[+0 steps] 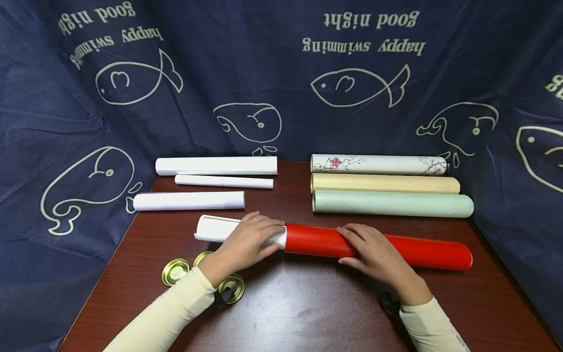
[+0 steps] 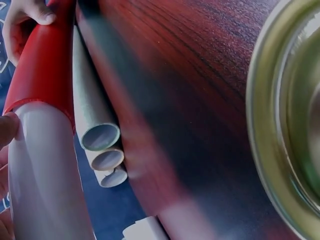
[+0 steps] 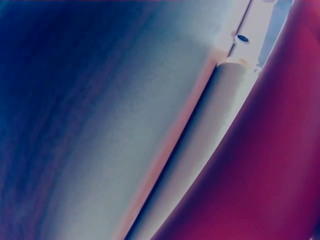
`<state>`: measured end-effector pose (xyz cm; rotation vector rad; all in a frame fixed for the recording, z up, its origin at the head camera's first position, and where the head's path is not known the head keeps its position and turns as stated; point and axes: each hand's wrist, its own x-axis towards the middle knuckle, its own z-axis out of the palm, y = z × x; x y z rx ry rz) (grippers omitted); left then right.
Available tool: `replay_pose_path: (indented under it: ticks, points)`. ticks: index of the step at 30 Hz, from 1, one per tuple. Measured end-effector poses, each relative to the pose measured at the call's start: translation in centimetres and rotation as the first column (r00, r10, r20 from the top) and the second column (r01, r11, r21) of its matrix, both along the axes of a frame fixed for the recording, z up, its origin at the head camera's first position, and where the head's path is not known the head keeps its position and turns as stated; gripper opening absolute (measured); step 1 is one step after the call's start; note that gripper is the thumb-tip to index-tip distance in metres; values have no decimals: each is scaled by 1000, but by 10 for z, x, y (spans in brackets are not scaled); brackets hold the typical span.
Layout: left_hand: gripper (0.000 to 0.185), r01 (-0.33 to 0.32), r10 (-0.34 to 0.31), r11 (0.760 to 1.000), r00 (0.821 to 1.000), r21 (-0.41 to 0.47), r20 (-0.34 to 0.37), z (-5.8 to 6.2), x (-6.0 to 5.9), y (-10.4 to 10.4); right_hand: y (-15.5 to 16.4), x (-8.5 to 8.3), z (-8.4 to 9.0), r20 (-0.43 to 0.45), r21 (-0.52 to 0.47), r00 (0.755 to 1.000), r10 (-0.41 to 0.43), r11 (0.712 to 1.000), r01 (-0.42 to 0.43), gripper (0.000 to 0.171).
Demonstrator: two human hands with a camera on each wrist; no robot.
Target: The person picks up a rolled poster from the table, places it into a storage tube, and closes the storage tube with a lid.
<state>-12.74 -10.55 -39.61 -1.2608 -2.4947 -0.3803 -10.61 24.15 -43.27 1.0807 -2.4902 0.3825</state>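
Observation:
My left hand [image 1: 250, 239] grips a rolled white sheet of paper [image 1: 215, 228], its fingers over the top near the roll's right end. That end sits inside the open left end of a red tube [image 1: 431, 253], which looks like cardboard or rolled paper. Around the middle of the tube, my right hand [image 1: 374, 252] has its fingers over the top and its thumb on the near side. In the left wrist view, the white roll [image 2: 45, 170] enters the red tube's rim [image 2: 42, 102]. Only the red tube [image 3: 270, 150] shows large in the right wrist view; the right fingers are out of sight there.
Several gold jar lids [image 1: 176, 272] lie around my left wrist. Three white paper rolls [image 1: 189, 201] lie at the back left. At the back right are a floral tube [image 1: 378, 165], a cream tube [image 1: 387, 184] and a green tube [image 1: 391, 203]. A blue patterned cloth [image 1: 281, 73] encloses the table.

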Motion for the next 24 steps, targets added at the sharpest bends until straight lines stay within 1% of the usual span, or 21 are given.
replay_pose_path:
  ticks: [7, 14, 19, 24]
  points:
    - [38, -1, 1, 1000, 1000, -4, -7, 0, 0, 1, -2, 1, 0, 1, -6, 1000, -4, 1000, 4, 70]
    - [38, -13, 12, 1000, 1000, -28, -15, 6, 4, -2, -4, 1, 1, 4, 0, 1000, -9, 1000, 9, 71]
    - [40, -20, 19, 999, 1000, -31, -21, 10, 6, -11, -4, 2, 1, 5, 1, 1000, -9, 1000, 9, 71]
    - [45, -30, 29, 999, 999, -20, -34, 13, 6, -27, -4, 2, 1, 15, 2, 1000, -11, 1000, 11, 72]
